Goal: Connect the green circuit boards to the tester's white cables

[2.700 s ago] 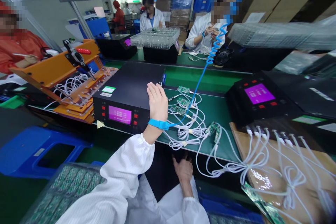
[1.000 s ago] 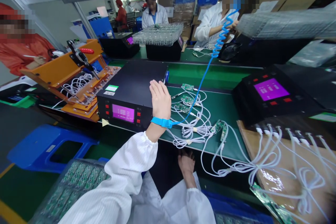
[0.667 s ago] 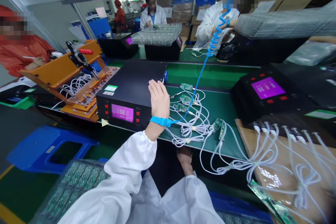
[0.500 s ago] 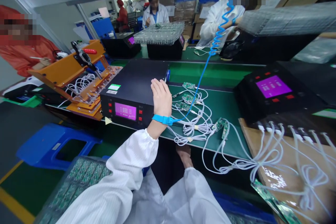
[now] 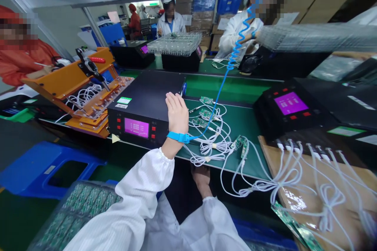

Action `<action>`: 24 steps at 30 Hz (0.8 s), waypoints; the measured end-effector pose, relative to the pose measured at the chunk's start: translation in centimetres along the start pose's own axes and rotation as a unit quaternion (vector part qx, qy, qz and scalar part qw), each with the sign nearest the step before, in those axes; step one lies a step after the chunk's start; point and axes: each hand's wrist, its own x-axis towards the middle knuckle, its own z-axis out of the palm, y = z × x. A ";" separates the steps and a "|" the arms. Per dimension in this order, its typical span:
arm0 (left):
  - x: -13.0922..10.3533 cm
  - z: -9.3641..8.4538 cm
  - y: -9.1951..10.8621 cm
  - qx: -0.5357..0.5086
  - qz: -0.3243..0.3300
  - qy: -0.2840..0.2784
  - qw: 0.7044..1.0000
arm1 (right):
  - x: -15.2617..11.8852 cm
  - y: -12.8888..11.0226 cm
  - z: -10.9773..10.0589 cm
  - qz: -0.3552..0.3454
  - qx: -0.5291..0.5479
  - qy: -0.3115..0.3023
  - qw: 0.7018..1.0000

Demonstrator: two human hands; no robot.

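Observation:
My left hand (image 5: 178, 113) lies flat on the front right corner of a black box (image 5: 144, 90), its fingers stretched out and close together. A lit magenta screen (image 5: 136, 127) with red buttons is on the box's front. Round my left wrist is a blue strap (image 5: 179, 137), tied to a coiled blue cord (image 5: 237, 49). My right hand (image 5: 202, 180) is low at the bench's front edge, its fingers hidden in shadow under the bench top. Beside the box, small green circuit boards (image 5: 207, 114) lie on the bench with white cables (image 5: 214, 146).
An orange fixture (image 5: 72, 82) with a toggle clamp stands left. Another black box (image 5: 316, 102) with plugged-in white cables is at right. A blue stool (image 5: 32, 168) and a tray of boards (image 5: 79, 208) are below. Several co-workers sit or stand around; one holds stacked clear trays (image 5: 309, 39).
The view has shifted slightly, so the bench sits a little lower and further left. My left hand stays on the box; my right hand remains at the bench edge.

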 end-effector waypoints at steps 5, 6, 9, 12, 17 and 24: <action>0.1 0.1 0.0 -0.010 -0.006 0.000 1.000 | 0.2 -0.8 1.0 -0.080 0.001 -0.006 0.997; 0.1 0.1 0.0 -0.008 -0.005 -0.003 1.000 | 0.2 -1.1 1.1 -0.090 0.005 -0.015 0.996; 0.1 0.1 0.1 0.000 -0.002 -0.005 1.000 | 0.4 -2.3 1.4 -0.110 0.018 -0.060 0.992; 0.1 0.0 0.1 0.013 -0.003 -0.006 1.000 | 0.6 -3.3 1.7 -0.132 0.023 -0.086 0.987; 0.1 0.1 0.1 0.022 0.001 -0.009 1.000 | 1.2 -4.0 1.9 -0.144 0.032 -0.104 0.984; 0.0 0.0 0.0 -0.008 -0.008 -0.008 1.000 | 2.0 -3.7 0.7 -0.116 0.048 -0.099 0.987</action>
